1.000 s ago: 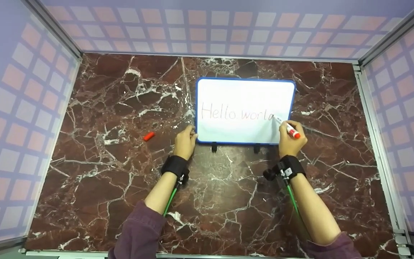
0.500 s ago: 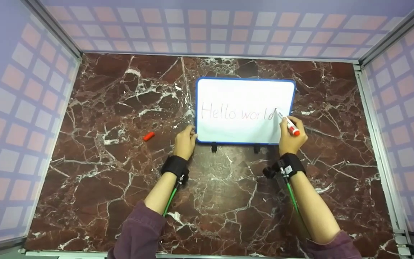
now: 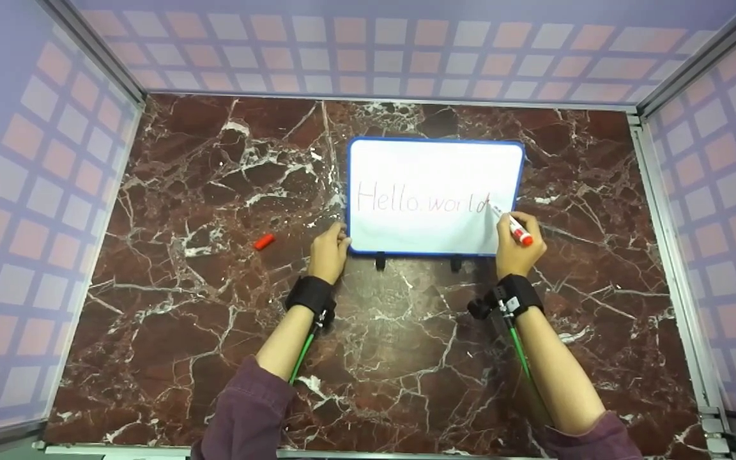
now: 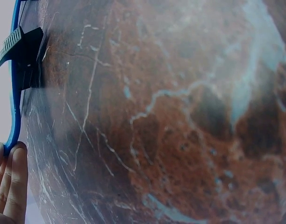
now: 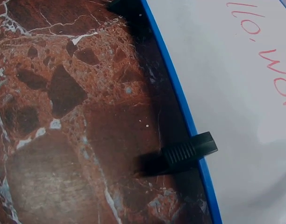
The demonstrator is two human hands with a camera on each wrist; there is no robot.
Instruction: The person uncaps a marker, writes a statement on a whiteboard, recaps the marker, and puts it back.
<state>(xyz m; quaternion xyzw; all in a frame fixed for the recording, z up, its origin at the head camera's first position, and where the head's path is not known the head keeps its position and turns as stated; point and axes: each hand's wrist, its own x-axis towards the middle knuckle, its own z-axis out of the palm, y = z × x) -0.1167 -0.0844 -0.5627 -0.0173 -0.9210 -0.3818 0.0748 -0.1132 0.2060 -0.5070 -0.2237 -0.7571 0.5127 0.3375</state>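
Note:
A whiteboard [image 3: 432,166] with a blue frame bears the thin red words "Hello, world" in the head view. My left hand [image 3: 329,252] pinches its near left corner; in the left wrist view the thumb lies on one side and the fingers [image 4: 16,186] on the other. A white marker [image 3: 512,227] with a red end is gripped in my right hand [image 3: 518,252], its tip at the letter "d". In the right wrist view neither that hand nor the marker shows, only the board [image 5: 218,102] and part of the writing.
A red marker cap [image 3: 264,241] lies on the dark red marbled table [image 3: 214,358], left of my left hand. Black clips [image 3: 380,260] sit on the board's near edge, one also close up in the right wrist view. Checkered walls [image 3: 406,57] enclose the table.
The marker tip has moved up and then back down, and the last letter has gained its upright stroke to become a "d". My left hand, the board and the cap have stayed put.

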